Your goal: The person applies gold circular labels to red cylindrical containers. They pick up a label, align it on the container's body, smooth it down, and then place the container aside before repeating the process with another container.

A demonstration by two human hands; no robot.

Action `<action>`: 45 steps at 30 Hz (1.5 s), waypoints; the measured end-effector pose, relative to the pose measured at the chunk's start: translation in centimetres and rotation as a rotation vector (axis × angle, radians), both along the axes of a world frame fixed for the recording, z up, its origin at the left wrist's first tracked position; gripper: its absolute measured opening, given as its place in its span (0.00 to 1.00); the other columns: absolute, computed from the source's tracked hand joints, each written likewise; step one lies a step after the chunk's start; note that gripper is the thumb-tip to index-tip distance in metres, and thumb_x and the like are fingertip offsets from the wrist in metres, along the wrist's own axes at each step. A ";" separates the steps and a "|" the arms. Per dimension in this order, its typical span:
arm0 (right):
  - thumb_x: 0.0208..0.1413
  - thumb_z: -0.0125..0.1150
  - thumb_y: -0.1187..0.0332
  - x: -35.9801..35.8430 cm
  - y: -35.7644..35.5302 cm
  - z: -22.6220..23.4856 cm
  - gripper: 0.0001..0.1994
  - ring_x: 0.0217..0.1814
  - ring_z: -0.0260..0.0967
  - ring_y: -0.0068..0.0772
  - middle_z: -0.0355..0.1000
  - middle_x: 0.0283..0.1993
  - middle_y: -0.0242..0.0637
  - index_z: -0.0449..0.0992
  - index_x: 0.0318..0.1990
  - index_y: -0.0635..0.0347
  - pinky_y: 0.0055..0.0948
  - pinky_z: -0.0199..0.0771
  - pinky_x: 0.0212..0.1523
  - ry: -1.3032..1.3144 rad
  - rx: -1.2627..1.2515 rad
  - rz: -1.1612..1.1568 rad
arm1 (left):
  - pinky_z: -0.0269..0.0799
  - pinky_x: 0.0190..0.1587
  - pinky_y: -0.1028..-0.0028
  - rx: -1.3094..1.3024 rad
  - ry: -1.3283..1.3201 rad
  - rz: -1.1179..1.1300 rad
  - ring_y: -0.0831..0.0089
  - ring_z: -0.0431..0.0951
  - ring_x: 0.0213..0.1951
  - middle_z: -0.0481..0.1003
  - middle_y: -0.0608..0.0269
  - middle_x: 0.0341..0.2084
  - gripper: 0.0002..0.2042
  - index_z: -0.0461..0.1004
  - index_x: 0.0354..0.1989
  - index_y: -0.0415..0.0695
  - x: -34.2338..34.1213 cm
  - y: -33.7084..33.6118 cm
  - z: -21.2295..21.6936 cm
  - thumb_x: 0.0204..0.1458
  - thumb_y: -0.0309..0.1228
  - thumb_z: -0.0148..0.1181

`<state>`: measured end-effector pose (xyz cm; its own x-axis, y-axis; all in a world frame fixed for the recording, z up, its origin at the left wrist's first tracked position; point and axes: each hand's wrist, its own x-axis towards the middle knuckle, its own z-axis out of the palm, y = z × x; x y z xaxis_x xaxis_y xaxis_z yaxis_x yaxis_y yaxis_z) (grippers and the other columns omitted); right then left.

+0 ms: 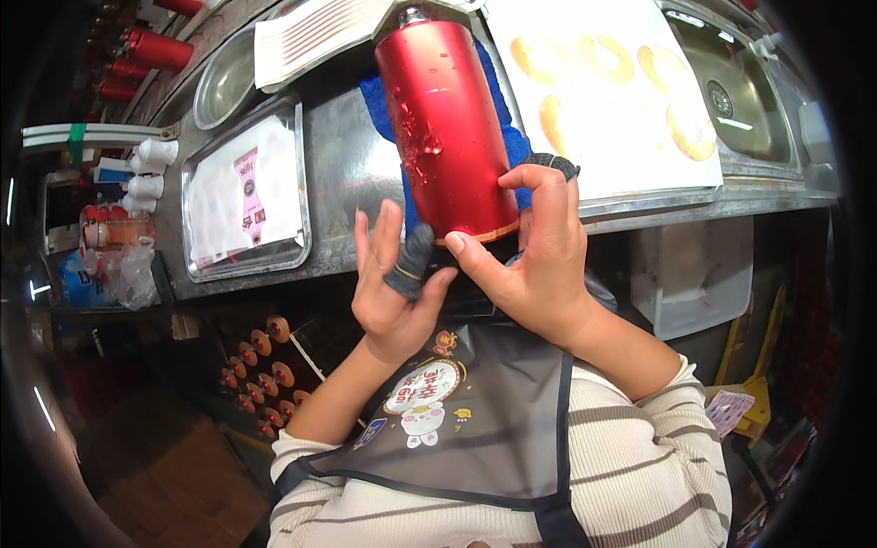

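A shiny red metal cylinder point(448, 119) with water drops on its side lies on a blue cloth point(376, 105), its near end toward me. A thin gold-orange rim point(498, 234) runs round that end. My right hand point(548, 274) grips the near end, thumb on the rim and a bent finger against the side; another of its fingers wears a dark finger cot. Close to the same end, my left hand point(384, 297) has its fingers spread, one of them in a dark finger cot. Whether that finger touches the cylinder, I cannot tell.
To the left is a metal tray point(304, 196) with a white sheet, beside a metal bowl point(208, 108). A white board point(594, 173) holding several gold rings point(605, 60) lies right, before a sink point(776, 119). Below are a clear bin point(699, 297) and several orange discs point(283, 373).
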<state>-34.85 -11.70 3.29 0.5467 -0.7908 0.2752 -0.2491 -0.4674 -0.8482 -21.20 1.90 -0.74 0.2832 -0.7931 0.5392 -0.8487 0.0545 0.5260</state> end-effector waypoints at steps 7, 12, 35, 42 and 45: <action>0.47 0.76 0.61 0.0 -0.3 -0.4 0.31 0.32 0.68 0.32 0.64 0.47 0.43 0.65 0.53 0.65 0.28 0.72 0.28 -0.033 -0.073 0.036 | 0.49 0.67 0.34 0.036 -0.016 -0.019 0.41 0.69 0.66 0.66 0.37 0.65 0.20 0.78 0.49 0.32 0.1 0.2 0.0 0.49 0.26 0.73; 0.47 0.77 0.62 0.0 -0.5 -0.2 0.31 0.34 0.70 0.35 0.62 0.46 0.45 0.64 0.53 0.65 0.28 0.73 0.30 -0.030 -0.083 0.039 | 0.48 0.67 0.33 0.058 0.018 -0.033 0.39 0.69 0.65 0.67 0.37 0.65 0.19 0.79 0.48 0.33 0.0 0.0 0.6 0.48 0.26 0.73; 0.54 0.69 0.62 -0.8 -1.1 -0.4 0.26 0.41 0.69 0.45 0.65 0.47 0.49 0.66 0.54 0.66 0.35 0.73 0.37 -0.119 -0.028 0.105 | 0.47 0.66 0.31 0.137 -0.200 -0.062 0.36 0.67 0.66 0.62 0.30 0.67 0.18 0.80 0.44 0.33 -0.4 -1.3 3.0 0.41 0.21 0.72; 0.58 0.63 0.69 -0.9 -1.2 -1.0 0.19 0.38 0.68 0.40 0.65 0.48 0.49 0.67 0.53 0.68 0.28 0.71 0.32 -0.197 0.045 0.142 | 0.44 0.67 0.31 0.135 -0.283 -0.057 0.35 0.67 0.66 0.64 0.32 0.66 0.16 0.81 0.40 0.37 -0.7 -2.1 3.8 0.39 0.23 0.72; 0.60 0.58 0.74 -1.4 -1.5 -0.5 0.16 0.32 0.66 0.28 0.64 0.48 0.45 0.68 0.54 0.68 0.22 0.68 0.31 -0.185 0.124 0.178 | 0.46 0.67 0.33 0.143 -0.356 -0.063 0.37 0.68 0.64 0.66 0.34 0.65 0.15 0.83 0.41 0.40 -0.9 -2.9 5.1 0.41 0.22 0.72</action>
<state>-36.22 -13.19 2.77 0.6297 -0.7205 0.2904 -0.0079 -0.3797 -0.9251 -22.08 -1.04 4.35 0.0470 -0.8773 0.4776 -0.9769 0.0595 0.2053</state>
